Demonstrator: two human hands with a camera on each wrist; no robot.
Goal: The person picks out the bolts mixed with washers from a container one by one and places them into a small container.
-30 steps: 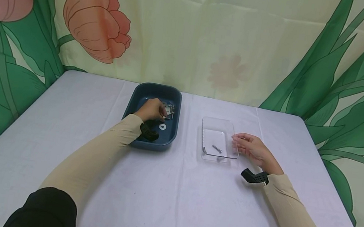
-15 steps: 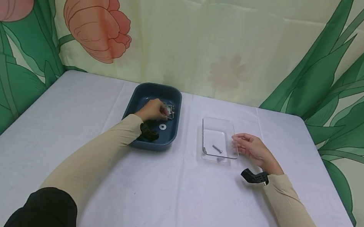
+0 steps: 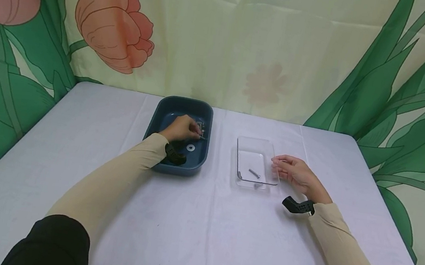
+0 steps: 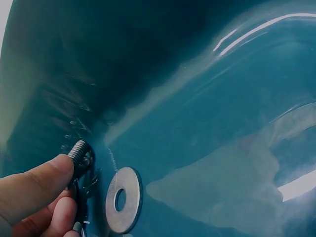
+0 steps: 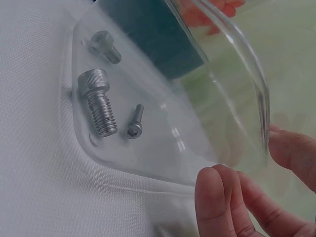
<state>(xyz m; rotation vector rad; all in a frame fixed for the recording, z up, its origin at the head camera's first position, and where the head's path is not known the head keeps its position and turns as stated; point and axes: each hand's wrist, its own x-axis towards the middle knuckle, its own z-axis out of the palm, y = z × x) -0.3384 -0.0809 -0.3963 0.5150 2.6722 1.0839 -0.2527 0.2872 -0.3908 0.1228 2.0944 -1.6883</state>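
Note:
My left hand (image 3: 183, 128) reaches into the dark blue tray (image 3: 203, 158). Between thumb and fingers it pinches a bolt (image 4: 79, 149), whose threaded end sticks out past the thumb. A flat washer (image 4: 130, 187) lies on the tray floor beside the fingers. On the right, my right hand (image 3: 292, 173) holds the side of a clear plastic box (image 3: 256, 182), thumb at the rim and fingers against the outer wall. Inside that box are a large socket-head bolt (image 5: 99, 106), a small one (image 5: 136, 123) and another short one (image 5: 106, 47).
More small metal parts (image 3: 202, 127) lie at the tray's right side, partly hidden by the left hand. Both containers stand on a white-clothed table (image 3: 182, 228), with table surface between them. A flower-printed curtain (image 3: 225, 39) hangs behind.
My left hand has shifted slightly to the right inside the tray, and a silvery tip now shows beyond its fingertips. The right hand and clear box have stayed put.

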